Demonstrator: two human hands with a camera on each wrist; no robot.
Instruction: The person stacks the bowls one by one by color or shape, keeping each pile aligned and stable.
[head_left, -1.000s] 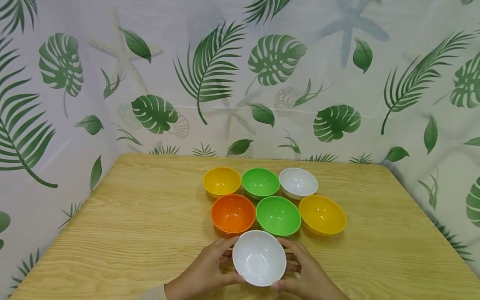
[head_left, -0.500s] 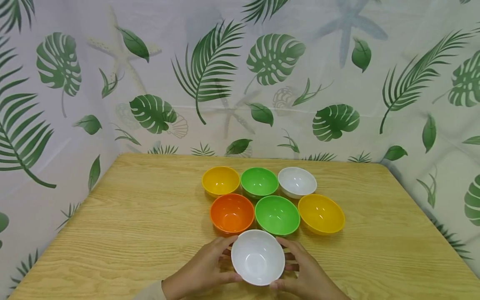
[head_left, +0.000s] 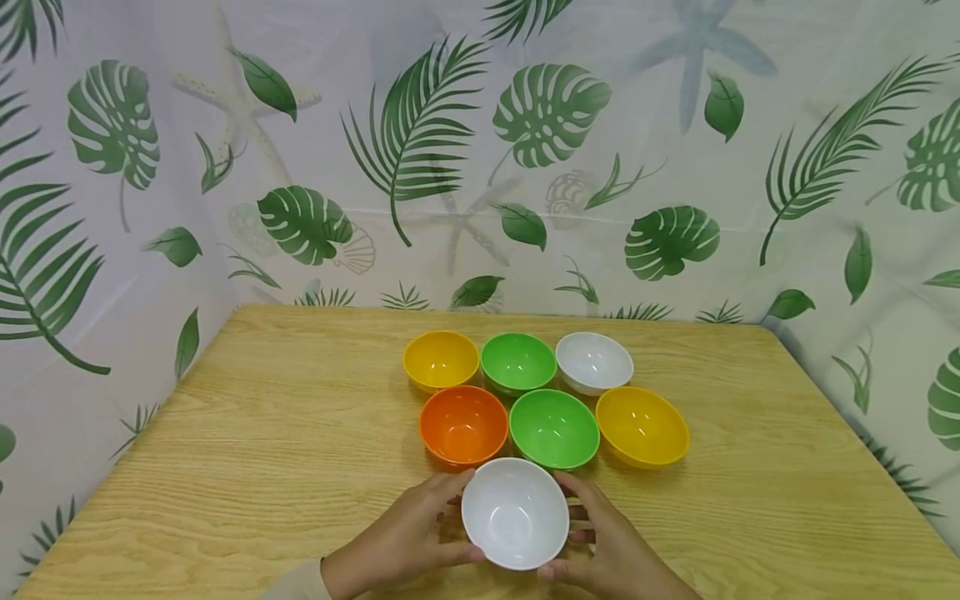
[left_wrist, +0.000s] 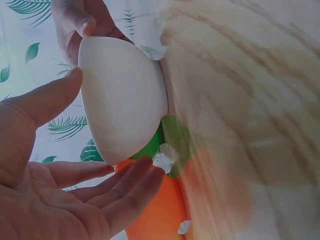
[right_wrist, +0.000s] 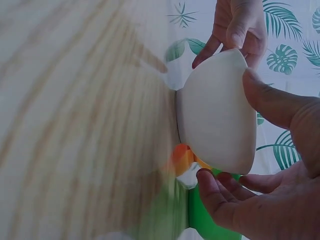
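A white bowl [head_left: 515, 514] stands upright at the near side of the table, its base on the wood in both wrist views. My left hand [head_left: 408, 529] holds its left side, thumb at the near rim and index finger at the far rim. On the opposite side my right hand [head_left: 615, 542] holds it the same way. Just behind are an orange bowl [head_left: 463, 427], a green bowl [head_left: 554, 430] and a yellow bowl [head_left: 642, 427] in a row. The left wrist view shows the white bowl's outer wall [left_wrist: 117, 100] between thumb and fingers.
A back row holds another yellow bowl [head_left: 441, 361], a green bowl [head_left: 518, 363] and a white bowl [head_left: 595, 363], close together. The wooden table [head_left: 262, 433] ends at a leaf-patterned cloth [head_left: 457, 167] behind it. Bare wood shows left and right of the bowls.
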